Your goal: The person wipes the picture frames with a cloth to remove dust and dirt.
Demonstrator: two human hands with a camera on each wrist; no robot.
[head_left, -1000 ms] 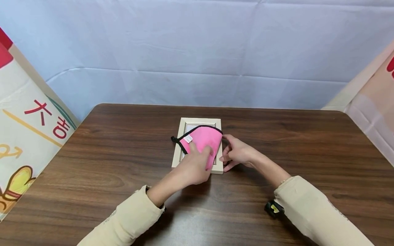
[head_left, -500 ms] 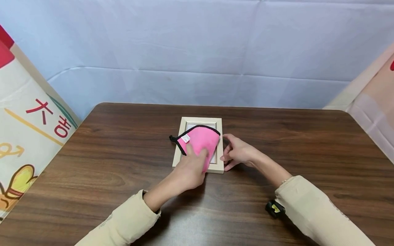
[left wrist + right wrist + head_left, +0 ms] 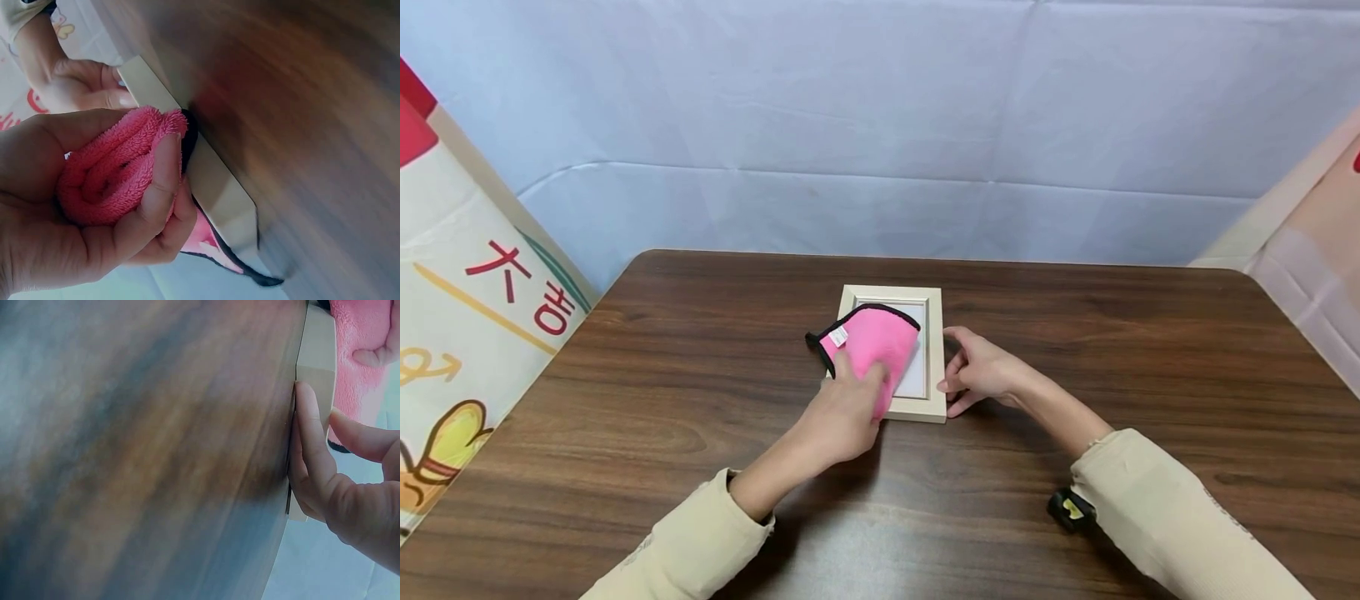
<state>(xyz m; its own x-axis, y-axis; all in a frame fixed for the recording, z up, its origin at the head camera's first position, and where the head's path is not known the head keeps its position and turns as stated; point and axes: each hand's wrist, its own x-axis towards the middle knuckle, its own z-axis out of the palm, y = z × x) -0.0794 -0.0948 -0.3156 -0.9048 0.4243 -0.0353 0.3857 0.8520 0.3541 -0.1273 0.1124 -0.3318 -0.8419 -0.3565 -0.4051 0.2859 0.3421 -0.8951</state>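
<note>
A cream picture frame (image 3: 934, 350) lies flat on the table around a pale panel. Across its left part is a pink cleaning cloth (image 3: 880, 333) with black edging, a white label and a black loop. My left hand (image 3: 838, 421) grips the cloth against the frame; in the left wrist view the fuzzy cloth (image 3: 112, 175) is bunched between fingers and palm. My right hand (image 3: 988, 371) holds the frame's right edge, and the right wrist view has the fingers along the frame's side (image 3: 315, 344) with the thumb at its upper edge. The cloth hides the frame's left side.
A dark wooden table (image 3: 700, 333) carries the frame. White fabric (image 3: 880, 125) hangs behind it, and a printed sheet (image 3: 482, 333) stands along the left. A black device (image 3: 1070, 510) is at the right sleeve's cuff.
My left hand has slid the cloth leftward over the frame, baring more of the pale panel on the right. My right hand has stayed at the frame's edge.
</note>
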